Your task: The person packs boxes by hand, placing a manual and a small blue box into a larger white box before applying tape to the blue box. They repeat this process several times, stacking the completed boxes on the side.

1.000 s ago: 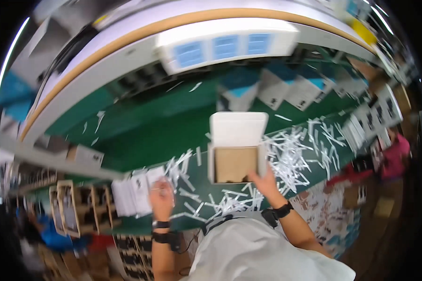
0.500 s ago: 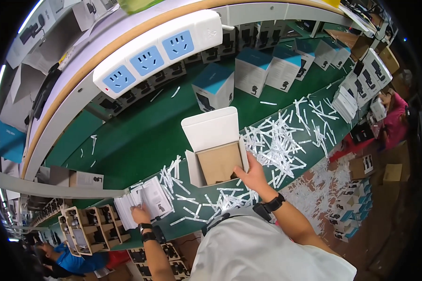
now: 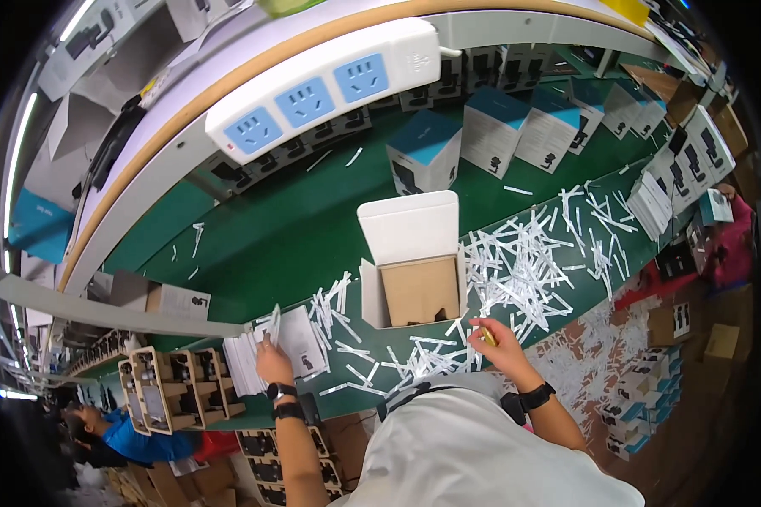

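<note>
An open white box [image 3: 409, 226] stands on the green bench in front of me, its lid raised. Inside it lies a brown cardboard insert [image 3: 419, 287] with dark notches along its near edge. At the left, my left hand [image 3: 273, 365] pinches a thin white leaflet [image 3: 275, 319], tilted up from a stack of printed leaflets [image 3: 243, 368]. Just right of the box's near corner, my right hand [image 3: 506, 353] is closed around a small yellow object [image 3: 488, 336], mostly hidden by the fingers. Its kind cannot be made out.
White paper strips [image 3: 520, 270] lie heaped right of the box, with more on the floor. Blue-topped boxes [image 3: 424, 152] line the bench's far side. A white power strip [image 3: 325, 89] runs along the shelf above. Wooden racks [image 3: 177, 390] stand at the left, near a person in blue [image 3: 135, 439].
My right hand has left the box and drawn back toward me, and the yellow object now shows in it. My left hand has lifted a leaflet's edge from the stack. The view has shifted slightly.
</note>
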`<state>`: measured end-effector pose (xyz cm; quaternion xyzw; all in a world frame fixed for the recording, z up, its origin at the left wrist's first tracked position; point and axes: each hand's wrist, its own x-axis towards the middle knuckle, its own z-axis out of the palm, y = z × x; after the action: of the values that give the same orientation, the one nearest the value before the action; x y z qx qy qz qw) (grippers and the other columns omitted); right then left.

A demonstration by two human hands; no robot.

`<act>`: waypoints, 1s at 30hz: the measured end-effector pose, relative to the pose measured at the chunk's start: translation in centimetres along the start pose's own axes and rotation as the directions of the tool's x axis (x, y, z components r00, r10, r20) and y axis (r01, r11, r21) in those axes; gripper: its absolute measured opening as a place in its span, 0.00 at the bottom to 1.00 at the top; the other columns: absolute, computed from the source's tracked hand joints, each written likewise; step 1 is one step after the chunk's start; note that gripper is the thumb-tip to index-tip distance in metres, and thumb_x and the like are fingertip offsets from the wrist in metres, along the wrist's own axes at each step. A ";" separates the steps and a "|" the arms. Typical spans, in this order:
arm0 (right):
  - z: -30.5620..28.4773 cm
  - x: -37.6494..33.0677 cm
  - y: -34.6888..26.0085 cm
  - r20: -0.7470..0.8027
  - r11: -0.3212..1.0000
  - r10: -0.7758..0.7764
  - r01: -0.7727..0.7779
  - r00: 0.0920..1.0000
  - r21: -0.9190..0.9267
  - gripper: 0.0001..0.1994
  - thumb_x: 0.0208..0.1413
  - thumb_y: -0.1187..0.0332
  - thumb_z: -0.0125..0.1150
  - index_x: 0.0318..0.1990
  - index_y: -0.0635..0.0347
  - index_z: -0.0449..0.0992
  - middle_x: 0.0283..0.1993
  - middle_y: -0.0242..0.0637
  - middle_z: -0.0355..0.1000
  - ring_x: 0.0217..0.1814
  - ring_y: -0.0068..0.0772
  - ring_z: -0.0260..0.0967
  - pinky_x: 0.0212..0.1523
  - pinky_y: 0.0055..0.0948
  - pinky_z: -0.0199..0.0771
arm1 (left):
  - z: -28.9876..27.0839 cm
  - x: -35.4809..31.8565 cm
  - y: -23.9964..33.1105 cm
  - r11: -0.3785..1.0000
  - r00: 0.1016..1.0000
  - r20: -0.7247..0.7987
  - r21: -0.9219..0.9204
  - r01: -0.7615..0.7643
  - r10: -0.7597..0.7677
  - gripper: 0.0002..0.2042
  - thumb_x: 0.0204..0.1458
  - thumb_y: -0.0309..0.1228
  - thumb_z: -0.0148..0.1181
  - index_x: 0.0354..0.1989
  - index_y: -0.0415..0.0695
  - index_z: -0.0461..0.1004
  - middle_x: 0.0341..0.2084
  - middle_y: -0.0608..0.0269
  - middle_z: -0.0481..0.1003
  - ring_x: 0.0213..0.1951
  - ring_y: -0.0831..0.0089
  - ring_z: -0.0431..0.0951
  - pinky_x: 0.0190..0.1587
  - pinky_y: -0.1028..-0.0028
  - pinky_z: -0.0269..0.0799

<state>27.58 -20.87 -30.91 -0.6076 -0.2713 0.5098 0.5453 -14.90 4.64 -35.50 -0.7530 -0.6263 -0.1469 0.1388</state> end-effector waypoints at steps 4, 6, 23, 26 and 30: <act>-1.3 -1.0 -0.8 -0.057 0.976 0.150 -0.138 0.987 0.170 0.18 0.69 0.63 0.48 0.59 0.64 0.70 0.37 0.30 0.72 0.26 0.15 0.56 0.28 0.16 0.57 | -10.8 2.7 8.6 0.553 0.954 -0.073 -0.827 0.105 -0.290 0.15 0.56 0.22 0.58 0.51 0.35 0.72 0.35 0.57 0.78 0.32 0.66 0.80 0.33 0.69 0.75; -1.5 -0.6 -0.3 -0.063 0.964 0.089 -0.070 0.994 0.258 0.18 0.69 0.63 0.48 0.59 0.64 0.70 0.37 0.31 0.72 0.26 0.15 0.56 0.28 0.16 0.57 | -16.8 2.5 14.1 0.358 0.920 -0.271 -0.920 -0.161 -0.282 0.21 0.56 0.21 0.57 0.58 0.29 0.67 0.44 0.51 0.79 0.39 0.69 0.81 0.36 0.71 0.76; -0.2 1.3 -5.3 -0.196 0.881 -0.006 0.098 0.981 0.464 0.20 0.66 0.73 0.50 0.64 0.64 0.64 0.45 0.39 0.74 0.42 0.30 0.72 0.46 0.30 0.74 | -11.3 2.9 23.0 0.388 0.989 -0.096 -0.912 -0.133 0.114 0.28 0.49 0.20 0.60 0.60 0.36 0.62 0.55 0.48 0.67 0.54 0.61 0.71 0.54 0.66 0.68; 0.4 2.8 -6.4 -0.162 0.909 -0.151 0.201 0.975 0.364 0.19 0.65 0.72 0.51 0.63 0.64 0.65 0.42 0.36 0.73 0.40 0.26 0.71 0.43 0.27 0.72 | -9.6 2.4 23.3 0.156 0.945 0.325 -0.936 0.315 0.039 0.22 0.53 0.24 0.62 0.56 0.33 0.65 0.43 0.53 0.75 0.45 0.67 0.76 0.51 0.68 0.71; 1.3 5.5 -8.3 -0.067 0.885 -0.103 0.123 0.992 0.448 0.15 0.62 0.67 0.61 0.54 0.58 0.70 0.29 0.21 0.66 0.25 0.11 0.58 0.23 0.17 0.57 | -13.9 1.9 23.9 0.436 0.988 0.146 -0.893 0.114 0.041 0.14 0.53 0.23 0.62 0.46 0.35 0.69 0.31 0.59 0.75 0.31 0.73 0.76 0.34 0.75 0.73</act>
<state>30.10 -13.35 -24.71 -0.4580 -0.1691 0.5135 0.7056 8.24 -3.31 -22.60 -0.7064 -0.4773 -0.4045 -0.3311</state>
